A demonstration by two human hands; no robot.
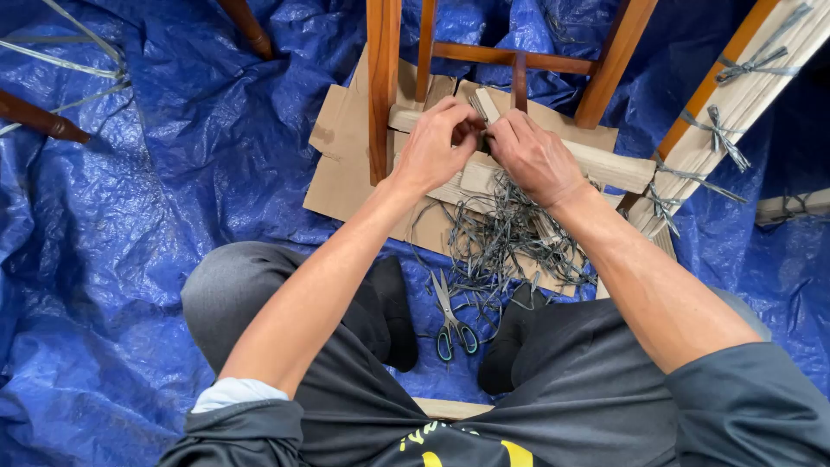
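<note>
Strand: a thin grey strip (pixel 481 111) is seen between the two hands, beside the short wooden upright (pixel 519 82) of the frame; its far end cannot be traced.
Frame: brown wooden rails and legs (pixel 382 86) are stood on flattened cardboard (pixel 341 164), over a blue tarpaulin (pixel 156 190).
Left hand: the left hand (pixel 432 143) is held knuckles up, wrist bent, fingers curled together and pinched on the strand.
Right hand: the right hand (pixel 534 156) is laid opposite, fingertips closed on the same strand; the thumb is hidden.
Offcuts: a loose heap of grey strips (pixel 510 238) is spread just below the hands.
Scissors: a pair with green-rimmed handles (pixel 450 316) is laid between the feet, blades towards the heap.
Bundle: pale slats tied with grey strips (pixel 735 104) are leaned at the right.
</note>
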